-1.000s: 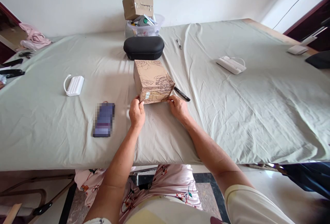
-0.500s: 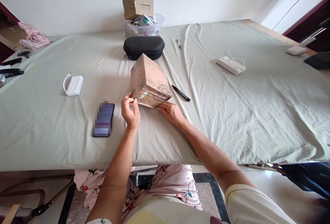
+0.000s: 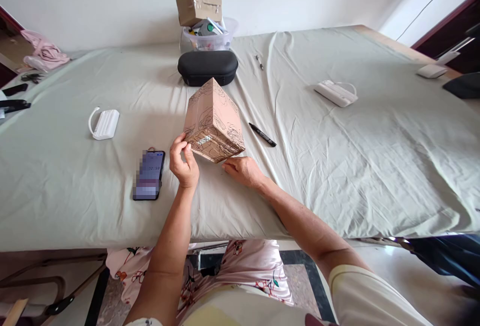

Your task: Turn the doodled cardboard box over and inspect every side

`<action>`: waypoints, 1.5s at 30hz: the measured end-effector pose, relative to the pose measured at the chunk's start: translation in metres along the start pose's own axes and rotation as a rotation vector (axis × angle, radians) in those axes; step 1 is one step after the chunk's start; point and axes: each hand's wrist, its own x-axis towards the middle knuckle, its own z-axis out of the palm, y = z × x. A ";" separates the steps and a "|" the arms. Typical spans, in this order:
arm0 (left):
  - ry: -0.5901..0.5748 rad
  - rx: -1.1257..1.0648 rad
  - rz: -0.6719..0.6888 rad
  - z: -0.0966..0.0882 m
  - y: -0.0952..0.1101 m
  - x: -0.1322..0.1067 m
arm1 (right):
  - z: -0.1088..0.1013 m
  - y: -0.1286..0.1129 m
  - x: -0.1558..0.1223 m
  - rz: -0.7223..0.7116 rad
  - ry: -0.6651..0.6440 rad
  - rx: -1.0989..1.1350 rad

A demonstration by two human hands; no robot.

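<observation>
The box's [image 3: 213,121] underside is hidden. Tilted, it stands between the left hand [image 3: 182,163], which pinches its near corner, and the right hand [image 3: 242,170], which lies open under its lower edge.

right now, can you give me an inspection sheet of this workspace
surface: wrinkled pale green sheet over a table.
job's things: brown cardboard box with line drawings, tilted, one corner pointing up.
clutter: black oval zip case, black marker pen, dark smartphone, white ribbed device at left, white ribbed device at right, clear plastic tub with a plain taped cardboard box on it.
hands: left hand pinches the box's near left corner; right hand lies open at its near lower edge.
cables: short white loop on each white device; thin dark wire on the right wall.
surroundings: white wall, pink cloth far left, dark door frame right.
</observation>
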 end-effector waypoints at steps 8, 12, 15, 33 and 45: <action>-0.077 0.003 0.201 0.000 0.008 0.001 | 0.008 -0.002 -0.010 -0.445 0.419 0.195; -0.246 0.002 0.299 0.004 0.018 -0.003 | 0.009 -0.004 -0.011 -0.577 0.729 0.211; -0.318 -0.010 0.347 0.009 0.025 -0.009 | 0.009 -0.004 -0.008 -0.620 0.766 0.171; -0.304 0.030 0.336 0.009 0.023 -0.012 | 0.013 0.008 -0.003 -0.483 0.746 -0.079; -0.277 0.024 0.121 0.004 0.016 -0.010 | -0.003 0.024 0.001 -0.191 0.888 0.297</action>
